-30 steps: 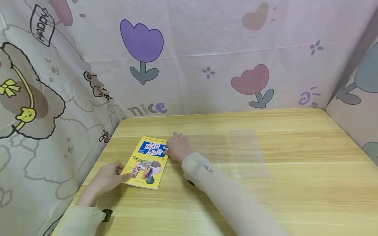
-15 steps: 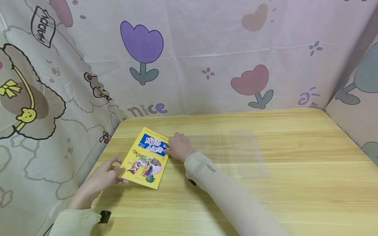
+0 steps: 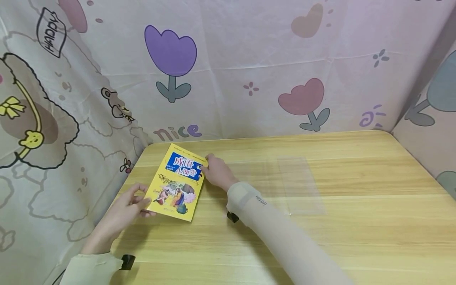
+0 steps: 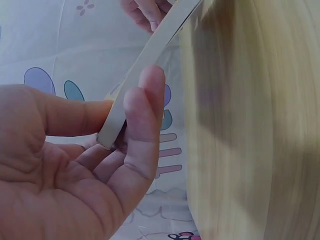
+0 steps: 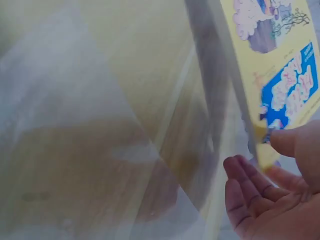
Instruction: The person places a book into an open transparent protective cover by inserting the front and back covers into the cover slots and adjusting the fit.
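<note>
Head view bright | soft shadows on wood-grain tabletop [image 3: 374, 229] | left wrist view dimmer | right wrist view hazy: I see yellow paperback [image 5: 272, 62] blurred, plastic sheet [image 5: 70, 115] shining

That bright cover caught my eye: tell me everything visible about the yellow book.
The yellow book looks like a closed, thin paperback with pale page edges. Its cover carries a blue title panel with white Chinese characters above a colourful picture of figures. It tilts, apparently lifted off the wooden table, left hand pinching its near-left corner, right hand its right edge toward the far end.
</note>
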`<action>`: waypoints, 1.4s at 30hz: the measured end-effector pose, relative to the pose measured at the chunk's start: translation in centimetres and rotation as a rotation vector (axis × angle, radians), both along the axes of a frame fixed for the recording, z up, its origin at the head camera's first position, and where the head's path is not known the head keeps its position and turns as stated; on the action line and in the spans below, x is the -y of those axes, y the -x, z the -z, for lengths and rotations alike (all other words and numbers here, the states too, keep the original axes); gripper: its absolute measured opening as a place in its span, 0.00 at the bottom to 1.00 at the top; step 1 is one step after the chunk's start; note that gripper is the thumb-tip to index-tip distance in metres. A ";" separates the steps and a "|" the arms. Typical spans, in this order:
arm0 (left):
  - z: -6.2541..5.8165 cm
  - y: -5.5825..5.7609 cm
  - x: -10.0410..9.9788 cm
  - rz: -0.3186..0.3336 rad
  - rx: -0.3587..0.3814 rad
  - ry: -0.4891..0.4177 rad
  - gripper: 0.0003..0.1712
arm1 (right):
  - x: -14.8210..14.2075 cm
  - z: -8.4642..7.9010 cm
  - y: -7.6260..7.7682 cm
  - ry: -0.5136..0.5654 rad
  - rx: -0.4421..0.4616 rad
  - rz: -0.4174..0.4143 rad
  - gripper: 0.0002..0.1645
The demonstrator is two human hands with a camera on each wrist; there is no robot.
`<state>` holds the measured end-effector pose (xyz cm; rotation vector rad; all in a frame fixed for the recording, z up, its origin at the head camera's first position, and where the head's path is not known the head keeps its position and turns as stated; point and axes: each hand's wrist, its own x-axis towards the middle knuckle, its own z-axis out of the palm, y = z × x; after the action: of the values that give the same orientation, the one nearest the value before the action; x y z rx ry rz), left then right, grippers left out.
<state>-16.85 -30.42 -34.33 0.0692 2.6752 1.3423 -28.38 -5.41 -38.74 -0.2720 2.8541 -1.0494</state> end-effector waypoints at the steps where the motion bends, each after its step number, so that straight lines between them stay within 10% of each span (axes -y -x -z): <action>1: -0.1 0.0 -0.1 0.002 -0.007 -0.009 0.14 | -0.1 0.0 0.1 0.039 0.015 0.019 0.30; 24: -0.2 0.5 -2.4 0.070 -0.056 -0.193 0.13 | -4.0 -1.1 1.0 0.601 0.060 0.126 0.22; 42: -0.4 1.5 -6.3 0.048 -0.002 -0.085 0.13 | -8.6 -2.8 1.1 0.616 0.000 0.121 0.20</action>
<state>-18.36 -24.16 -33.92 0.1430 2.5997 1.4411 -29.49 3.20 -35.98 -0.1334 2.4886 -1.9302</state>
